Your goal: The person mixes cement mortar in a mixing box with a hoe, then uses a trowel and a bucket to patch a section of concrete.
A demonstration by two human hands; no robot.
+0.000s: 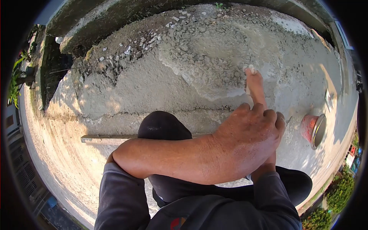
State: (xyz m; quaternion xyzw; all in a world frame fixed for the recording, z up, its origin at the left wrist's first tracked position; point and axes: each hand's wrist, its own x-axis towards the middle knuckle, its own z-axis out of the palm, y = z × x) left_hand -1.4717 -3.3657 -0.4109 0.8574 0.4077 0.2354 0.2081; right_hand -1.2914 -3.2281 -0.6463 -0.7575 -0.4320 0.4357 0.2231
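Note:
My left hand is close to the camera, its fingers curled down and its knuckles raised. The left forearm reaches across my knees, and the hand overlaps my right forearm; anything under its fingers is hidden. Farther out, my right hand is down at the wet cement, its fingertips coated in pale grey paste. Those fingers look closed, with a thin pale edge along their left side; I cannot tell what they hold. Around the hand the mix is lumpy and gravelly, with a wet, whitish border beside smoother grey cement.
A red bucket lies tilted at the right. A long wooden strip runs past my left knee. Loose stones lie along the far edge, below a concrete kerb. A flat tool lies at the far right.

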